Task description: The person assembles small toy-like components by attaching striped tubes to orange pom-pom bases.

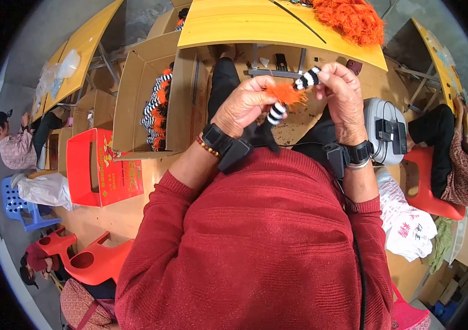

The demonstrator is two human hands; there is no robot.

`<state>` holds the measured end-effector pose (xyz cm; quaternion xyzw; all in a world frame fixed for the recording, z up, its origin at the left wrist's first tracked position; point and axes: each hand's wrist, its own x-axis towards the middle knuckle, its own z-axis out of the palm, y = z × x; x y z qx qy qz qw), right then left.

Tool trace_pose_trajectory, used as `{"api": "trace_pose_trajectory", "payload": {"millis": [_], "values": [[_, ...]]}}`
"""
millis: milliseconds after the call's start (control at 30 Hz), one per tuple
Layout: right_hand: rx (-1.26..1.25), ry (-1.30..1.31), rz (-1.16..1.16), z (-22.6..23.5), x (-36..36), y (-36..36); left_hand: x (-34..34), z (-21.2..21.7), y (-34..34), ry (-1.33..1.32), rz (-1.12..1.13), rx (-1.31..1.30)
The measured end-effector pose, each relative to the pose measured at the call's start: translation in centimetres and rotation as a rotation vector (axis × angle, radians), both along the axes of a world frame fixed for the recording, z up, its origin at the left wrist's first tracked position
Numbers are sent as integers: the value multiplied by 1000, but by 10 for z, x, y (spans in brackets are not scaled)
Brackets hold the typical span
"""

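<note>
My left hand (243, 105) and my right hand (342, 98) are raised in front of my chest, both gripping one small soft toy piece (290, 94). It has black-and-white striped limbs and a tuft of orange fluff in the middle. The right hand pinches the upper striped end (307, 79). My left hand holds the orange middle, and the lower striped end (276, 113) hangs below it with a black part under that. Both wrists carry black strapped devices. My red sweater fills the lower picture.
A yellow table (256, 25) ahead bears a heap of orange fluff (355, 19). An open cardboard box (135, 93) at left holds several striped orange pieces. A red box (99, 168), red chairs, a grey machine (385, 132) and seated people surround me.
</note>
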<state>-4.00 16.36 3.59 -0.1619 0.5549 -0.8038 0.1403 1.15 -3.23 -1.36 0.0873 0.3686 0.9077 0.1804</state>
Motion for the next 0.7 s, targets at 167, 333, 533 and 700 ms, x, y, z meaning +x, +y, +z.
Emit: {"api": "trace_pose_trajectory", "payload": {"millis": [167,333,533,700], "values": [[84,91,-40,4,-6,-2,3,-9,-7,-18,-30,17],[238,101,-61,4,-10,-6,3,7,2,93,-2,43],[390,253,-62,-6,-15,-20,0,30,18,39,-37,-172],[456,453,-156,-21,-31,-22,-4,17,26,-17,-111,-211]]}}
